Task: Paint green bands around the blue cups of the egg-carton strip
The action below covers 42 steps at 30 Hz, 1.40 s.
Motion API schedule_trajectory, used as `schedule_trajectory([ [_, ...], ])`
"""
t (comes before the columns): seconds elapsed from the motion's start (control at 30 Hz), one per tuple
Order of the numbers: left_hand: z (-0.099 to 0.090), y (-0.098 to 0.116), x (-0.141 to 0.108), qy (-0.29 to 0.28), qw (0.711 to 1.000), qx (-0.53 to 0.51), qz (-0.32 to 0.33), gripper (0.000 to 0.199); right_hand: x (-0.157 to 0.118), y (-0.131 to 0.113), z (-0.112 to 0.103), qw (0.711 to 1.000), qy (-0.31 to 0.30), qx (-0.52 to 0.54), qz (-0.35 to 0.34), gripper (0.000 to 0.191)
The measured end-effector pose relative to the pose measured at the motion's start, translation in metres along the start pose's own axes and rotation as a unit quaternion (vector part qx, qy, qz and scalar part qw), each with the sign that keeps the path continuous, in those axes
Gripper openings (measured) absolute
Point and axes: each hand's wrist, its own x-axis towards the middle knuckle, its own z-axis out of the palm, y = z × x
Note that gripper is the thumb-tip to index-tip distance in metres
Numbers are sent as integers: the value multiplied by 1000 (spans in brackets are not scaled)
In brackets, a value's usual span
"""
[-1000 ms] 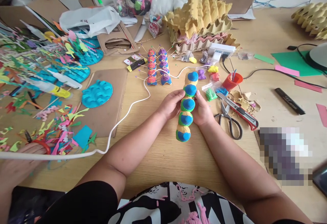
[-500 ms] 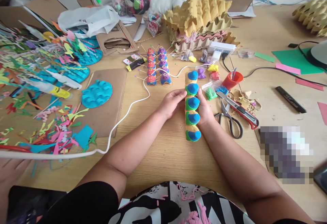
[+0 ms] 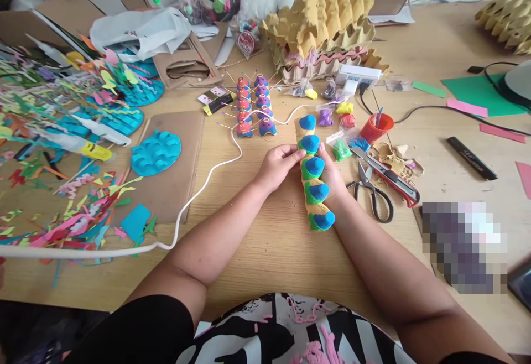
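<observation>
Between my hands is an egg carton strip (image 3: 314, 207), a row of bumps topped with blue clay and patched with green on the sides. My left hand (image 3: 279, 166) pinches its left edge, thumb along the upper part. On the other side my right hand (image 3: 333, 178) grips the strip, its fingers partly hidden behind it. Just right of that hand lie a bag of green clay (image 3: 342, 149), scissors (image 3: 372, 193) and a red utility knife (image 3: 390, 176). Farther off stand two finished-looking strips, one red and blue (image 3: 244, 108), one purple and blue (image 3: 264, 105), with pins stuck in.
A white cable (image 3: 207, 178) crosses the table on the left. Beyond it are a blue clay-covered piece (image 3: 155, 152) on cardboard (image 3: 178, 198) and many paper scraps (image 3: 78, 214). Egg trays (image 3: 315, 32) are stacked at the back. A red cup (image 3: 376, 129) stands on the right.
The egg carton strip has tilted, its near end swinging right and its far end slightly left. Both hands keep hold. At the far left, another hand has mostly moved out of view.
</observation>
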Motion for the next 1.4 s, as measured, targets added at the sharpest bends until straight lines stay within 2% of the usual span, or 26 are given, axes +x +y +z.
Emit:
schedule_trajectory([
  [0.17, -2, -3, 1, -8, 1000, 12, -10, 57, -1, 1, -2, 999, 24, -20, 20, 55],
  [0.3, -5, -8, 2, -16, 1000, 18, 7, 56, -1, -1, -2, 999, 16, -23, 20, 54],
  [0.47, -7, -8, 2, 19, 995, 87, 42, 58, 1, -2, 1, 1000, -12, -1, 2, 53],
  [0.6, -7, -3, -1, 47, 983, 161, 74, 60, 1, -3, 0, 1000, -10, 3, 14, 57],
  [0.87, -7, -2, -4, 52, 960, 248, 122, 47, -2, -5, 3, 999, 37, 5, 24, 56],
  [1.0, -7, -2, -5, 60, 944, 282, 162, 44, -3, -7, 4, 999, 18, 22, 38, 55],
  [1.07, -7, -2, -4, 57, 947, 271, 163, 44, -4, -7, 3, 999, 10, 19, 45, 54],
  [1.17, -6, -2, -4, 39, 969, 211, 125, 49, -3, -6, 2, 999, 9, 4, 43, 54],
  [1.27, -5, -2, -3, 4, 986, 141, 89, 51, 0, -2, -1, 999, 3, -4, 38, 56],
  [1.4, -4, -4, -4, -39, 995, 79, 53, 47, 4, 1, -4, 998, 4, -32, 47, 56],
])
